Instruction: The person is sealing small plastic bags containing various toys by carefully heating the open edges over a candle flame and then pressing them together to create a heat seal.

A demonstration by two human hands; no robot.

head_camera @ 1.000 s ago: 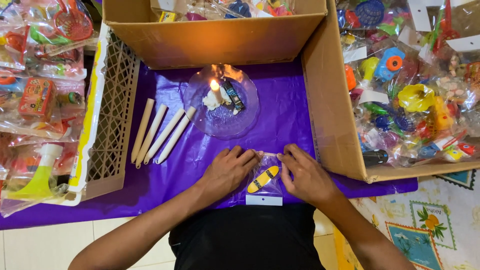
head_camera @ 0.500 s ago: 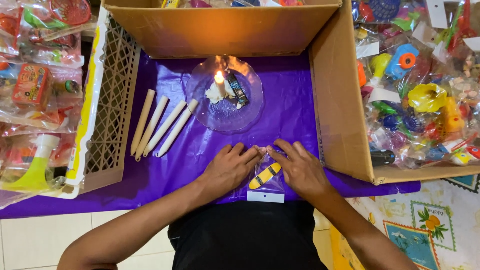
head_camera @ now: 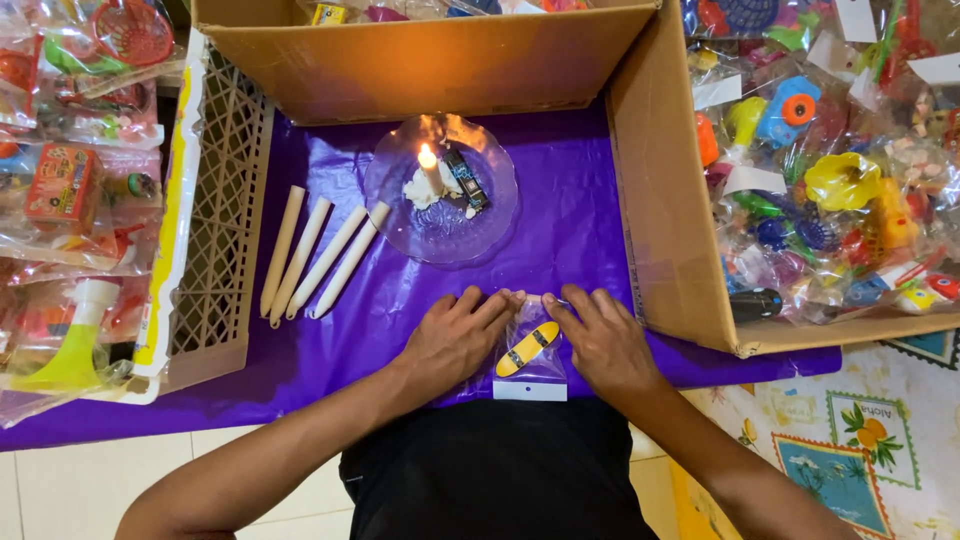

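A small clear plastic bag (head_camera: 530, 362) with a yellow toy skateboard inside lies on the purple table cover (head_camera: 560, 230). My left hand (head_camera: 455, 338) presses flat on the bag's left side, fingertips at its top edge. My right hand (head_camera: 600, 338) presses on its right side, fingers meeting the left hand's at the top. Beyond the hands, a clear glass plate (head_camera: 440, 190) carries a short lit candle (head_camera: 430, 170) and a dark lighter.
Several unlit white candles (head_camera: 318, 255) lie left of the plate. A beige plastic crate (head_camera: 215, 220) stands at the left, with bagged toys (head_camera: 70, 180) beyond it. Cardboard boxes (head_camera: 660, 190) of bagged toys stand behind and to the right.
Both hands stay on the bag, with the fingertips shifted slightly toward its top edge. The view has moved a little closer.
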